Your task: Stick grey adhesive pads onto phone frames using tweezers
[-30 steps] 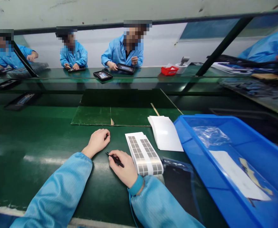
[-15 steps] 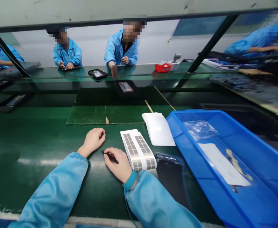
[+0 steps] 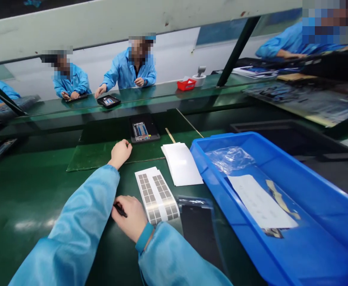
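Observation:
My left hand (image 3: 121,153) reaches forward over the dark green board, fingers loosely bent, beside the near left corner of a black tray (image 3: 152,129). Whether it touches the tray I cannot tell. In the tray lies a flat device (image 3: 141,131) like an opened phone, with its inside parts showing. Nearer me, my right hand (image 3: 131,216) is closed around a slim black tool (image 3: 120,209), probably tweezers; most of it is hidden by the hand. Just right of that hand lies a sheet of grey square stickers (image 3: 158,194), its near end curled over.
A stack of white sheets (image 3: 182,165) lies beside a large blue bin (image 3: 269,246) holding clear plastic and paper. A dark sheet in a clear bag (image 3: 199,226) lies at the bin's left. Co-workers in blue sit across, near a red basket (image 3: 186,84) and another tray (image 3: 108,101).
A co-worker's hand has let go of the black tray, which now rests on the green board. My left hand has moved forward to it. The view has turned and tilted to the right.

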Motion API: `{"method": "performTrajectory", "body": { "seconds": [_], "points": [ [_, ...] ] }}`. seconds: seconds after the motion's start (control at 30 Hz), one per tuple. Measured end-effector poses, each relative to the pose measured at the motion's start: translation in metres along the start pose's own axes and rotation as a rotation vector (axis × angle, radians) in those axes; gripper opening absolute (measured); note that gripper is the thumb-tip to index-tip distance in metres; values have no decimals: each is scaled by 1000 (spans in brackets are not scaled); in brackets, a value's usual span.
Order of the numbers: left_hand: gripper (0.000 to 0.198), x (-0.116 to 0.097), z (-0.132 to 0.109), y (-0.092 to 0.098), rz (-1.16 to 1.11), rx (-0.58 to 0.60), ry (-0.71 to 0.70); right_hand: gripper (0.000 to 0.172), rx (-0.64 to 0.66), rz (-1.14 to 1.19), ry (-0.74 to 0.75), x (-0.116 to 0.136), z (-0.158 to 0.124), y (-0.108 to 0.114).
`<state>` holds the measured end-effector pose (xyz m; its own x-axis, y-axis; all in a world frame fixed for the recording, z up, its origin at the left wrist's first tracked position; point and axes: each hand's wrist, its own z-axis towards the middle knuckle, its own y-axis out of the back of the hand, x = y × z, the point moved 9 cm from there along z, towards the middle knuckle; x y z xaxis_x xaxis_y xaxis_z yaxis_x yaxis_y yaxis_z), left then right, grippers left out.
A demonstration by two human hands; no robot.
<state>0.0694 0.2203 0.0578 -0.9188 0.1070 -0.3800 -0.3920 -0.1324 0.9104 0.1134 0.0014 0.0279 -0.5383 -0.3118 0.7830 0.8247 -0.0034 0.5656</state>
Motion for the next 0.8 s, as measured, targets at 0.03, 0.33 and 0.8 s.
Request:
{"method": "performTrajectory", "body": {
  "seconds": [0.03, 0.33, 0.8],
  "points": [
    [25, -6, 13, -5, 7, 1, 31, 10, 7, -24, 1, 0, 0, 0],
    [30, -8, 60, -29, -57, 45, 227, 12, 58, -87, 7, -2, -2, -4],
    [31, 141, -30, 94, -547, 42, 292, 10, -32, 92, 220, 49, -9, 14]
  ]
}}
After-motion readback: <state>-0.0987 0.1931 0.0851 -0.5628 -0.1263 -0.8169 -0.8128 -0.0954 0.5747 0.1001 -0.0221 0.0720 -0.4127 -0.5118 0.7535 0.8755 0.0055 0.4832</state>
